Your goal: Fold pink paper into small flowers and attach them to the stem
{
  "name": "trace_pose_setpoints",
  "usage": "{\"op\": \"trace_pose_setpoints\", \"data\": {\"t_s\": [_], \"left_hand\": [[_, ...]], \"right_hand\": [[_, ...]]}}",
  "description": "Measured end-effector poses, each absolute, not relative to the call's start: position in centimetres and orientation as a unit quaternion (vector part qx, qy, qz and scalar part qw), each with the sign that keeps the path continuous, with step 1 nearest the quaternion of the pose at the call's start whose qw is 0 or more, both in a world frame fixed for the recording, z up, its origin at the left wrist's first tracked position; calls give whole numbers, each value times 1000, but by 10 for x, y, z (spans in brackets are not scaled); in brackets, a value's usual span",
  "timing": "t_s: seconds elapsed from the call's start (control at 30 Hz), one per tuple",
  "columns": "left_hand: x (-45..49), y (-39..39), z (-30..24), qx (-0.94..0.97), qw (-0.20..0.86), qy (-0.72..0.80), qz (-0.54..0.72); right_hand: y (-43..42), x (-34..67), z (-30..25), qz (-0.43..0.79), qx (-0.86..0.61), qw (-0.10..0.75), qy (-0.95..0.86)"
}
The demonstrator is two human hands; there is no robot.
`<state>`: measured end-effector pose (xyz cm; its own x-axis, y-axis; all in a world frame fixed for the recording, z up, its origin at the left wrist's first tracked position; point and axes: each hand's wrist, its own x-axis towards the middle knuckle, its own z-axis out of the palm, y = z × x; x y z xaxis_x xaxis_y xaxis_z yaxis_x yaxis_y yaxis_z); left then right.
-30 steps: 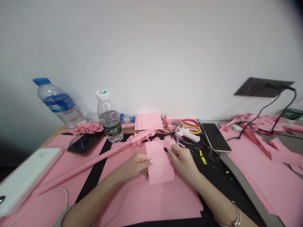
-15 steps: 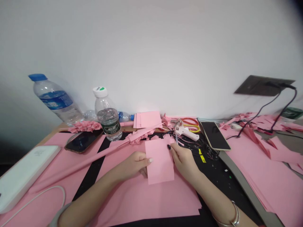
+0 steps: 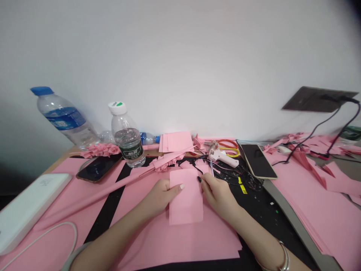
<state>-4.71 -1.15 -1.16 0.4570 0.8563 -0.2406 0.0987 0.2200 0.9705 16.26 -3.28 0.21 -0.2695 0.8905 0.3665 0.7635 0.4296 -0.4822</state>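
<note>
Holding pink paper rectangle (image 3: pixel 186 203) steady on larger pink sheet (image 3: pixel 180 242) near the middle of the tabletop (image 3: pixel 69 152), gripped along its left edge by left hand (image 3: pixel 162 195) and pinched at its right edge by right hand (image 3: pixel 218 195), evidently against slipping.

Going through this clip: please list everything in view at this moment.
Plastic water bottles: 3, clear with white or blue caps, back left
Paper sheet: 1, pink, between the hands
Paper stack: 1, pink, back centre
Paper roses: several, pink, back left
Smartphones: 2, black, left and right of the hands
Glue gun: 1, white, back right of centre
Power bank: 1, white, front left
Left hand: 1, resting on sheet
Right hand: 1, pinching sheet's right edge
</note>
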Motion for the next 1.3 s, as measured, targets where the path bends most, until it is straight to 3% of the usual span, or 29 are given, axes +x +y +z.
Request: {"op": "trace_pose_setpoints", "data": {"t_s": [0.27,0.63,0.77,1.03,1.17,1.3], "left_hand": [[-49,-11,-11,552,678,395,284],[-55,-10,-9,550,683,392,277],[-58,-8,-10,528,690,395,299],[-55,-7,-5,515,689,390,328],[-55,-8,-11,498,701,398,321],[-56,-8,-16,481,725,402,286]], "right_hand": [[-36,161,7,220,-535,392,-715],[-35,173,9,226,-535,446,-681],[-28,186,8,157,-575,480,-643],[-12,214,18,-35,-632,417,-652],[-3,231,14,-64,-639,362,-676],[-7,226,18,-40,-622,405,-669]]}}
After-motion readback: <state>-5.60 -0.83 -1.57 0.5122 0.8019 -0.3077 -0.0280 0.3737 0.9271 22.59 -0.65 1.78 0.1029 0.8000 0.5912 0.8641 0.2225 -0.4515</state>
